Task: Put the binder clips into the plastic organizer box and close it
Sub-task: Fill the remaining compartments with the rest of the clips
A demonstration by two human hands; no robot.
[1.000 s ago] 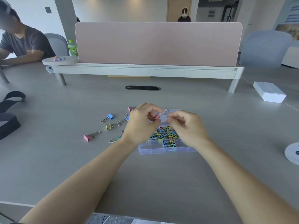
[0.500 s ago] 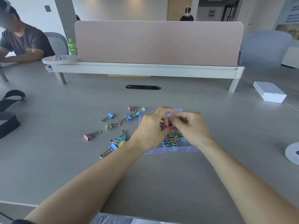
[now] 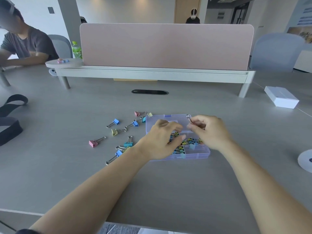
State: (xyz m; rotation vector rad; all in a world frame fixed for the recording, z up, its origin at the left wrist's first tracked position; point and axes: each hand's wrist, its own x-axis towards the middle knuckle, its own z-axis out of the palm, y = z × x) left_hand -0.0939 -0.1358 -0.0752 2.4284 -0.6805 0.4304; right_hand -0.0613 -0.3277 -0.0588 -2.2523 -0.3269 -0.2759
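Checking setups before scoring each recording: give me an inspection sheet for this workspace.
Surface: grey table.
Job's things: organizer box open, compartments holding coloured clips; loose binder clips on the table left of it.
Clutter: white box far right; black strap far left; white disc at right edge.
Grips: left hand over the box, fingers loosely curled, nothing seen in it; right hand pinches a held clip above the lid.
Cables: nothing seen; one cable slot in the table.
Surroundings: pink divider, green bottle, seated person at left.

Bright, flat room light, soft shadows.
Ceiling spots wash the far wall (image 3: 118,12), upper centre; frame edges bow; the right hand (image 3: 211,132) is slightly motion-blurred.
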